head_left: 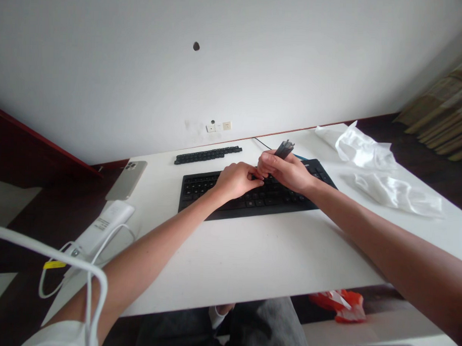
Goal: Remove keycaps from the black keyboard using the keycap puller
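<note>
The likeliest trouble lies where the two hands meet over the black keyboard (260, 200): the left hand (233, 181) and the right hand (284, 170) come together at the fingertips, so fingers could get in each other's way or press a key by accident. The right hand is closed around a slim dark tool (285, 148) whose far end points up and away; a loose hold might let it slip and knock the keys. What the left fingertips grip, if anything, cannot be told, and a tiny part pinched there could drop between the keys. At the near left, a white cable (61, 257) hangs across the left forearm and might snag if that arm swings. The keyboard lies in the middle of the white bench (247, 254), set at a slight slant, its right end farther off. It is long, flat and matte, with pale legends on the dark keys at its left end; much of its middle is hidden under the hands. Just beyond its left part sits a narrow black strip of keycaps (208, 155), apart from it.
</note>
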Demonstrator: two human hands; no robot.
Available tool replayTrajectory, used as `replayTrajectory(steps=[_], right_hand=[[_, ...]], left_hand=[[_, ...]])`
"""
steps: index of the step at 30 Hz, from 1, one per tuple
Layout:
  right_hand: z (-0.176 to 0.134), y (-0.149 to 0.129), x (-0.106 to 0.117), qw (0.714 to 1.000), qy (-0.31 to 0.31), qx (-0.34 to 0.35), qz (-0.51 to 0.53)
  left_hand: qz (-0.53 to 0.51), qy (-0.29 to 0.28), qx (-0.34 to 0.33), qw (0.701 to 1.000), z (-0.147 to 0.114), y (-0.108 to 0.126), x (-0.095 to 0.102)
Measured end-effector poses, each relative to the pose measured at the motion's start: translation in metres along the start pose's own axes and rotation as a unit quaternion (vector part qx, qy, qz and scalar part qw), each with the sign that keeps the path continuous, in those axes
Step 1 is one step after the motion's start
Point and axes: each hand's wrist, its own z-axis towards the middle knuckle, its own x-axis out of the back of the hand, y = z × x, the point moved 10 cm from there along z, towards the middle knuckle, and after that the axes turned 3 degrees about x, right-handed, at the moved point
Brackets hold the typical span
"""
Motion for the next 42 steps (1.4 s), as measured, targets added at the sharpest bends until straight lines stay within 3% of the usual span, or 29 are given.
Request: replayTrajectory(steps=[15, 42], right_hand=[[0.0005, -0.0016, -0.0075, 0.997, 0.005, -0.016, 0.075], [0.0007, -0.0026, -0.0057, 0.995, 0.022, -0.014, 0.092]], left_hand=[[0.006, 0.006, -0.002, 1.0, 0.0, 0.0008, 0.0008], [0.002, 0.004, 0.001, 1.0, -0.002, 0.0028, 0.0029]])
